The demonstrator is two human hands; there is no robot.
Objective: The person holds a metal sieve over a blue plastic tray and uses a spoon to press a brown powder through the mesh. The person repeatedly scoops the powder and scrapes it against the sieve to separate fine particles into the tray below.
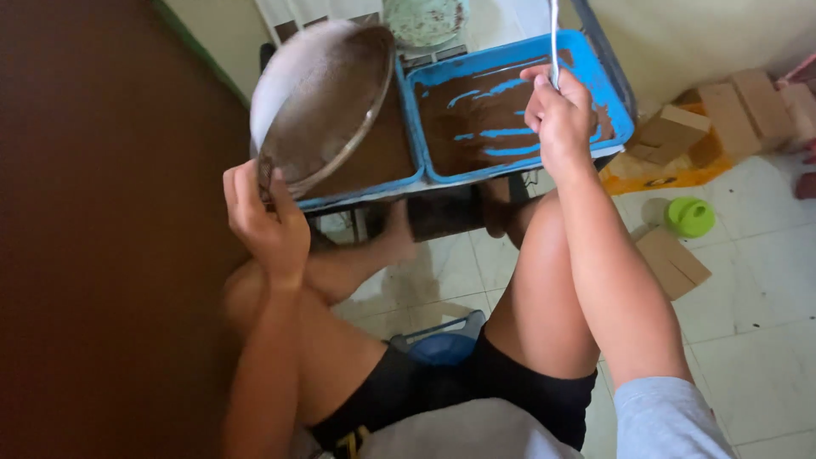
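We see the left hand (265,223) closed around the handle of a round metal sieve (323,106), which is tilted over the left blue tray (374,183). The right hand (557,115) is clenched on a thin metal handle (553,38) that stands up above the right blue tray (608,85). The 2 trays sit side by side and hold brown powder. On the tiled floor (748,340) lie a green lid (689,217) and cardboard pieces (671,262).
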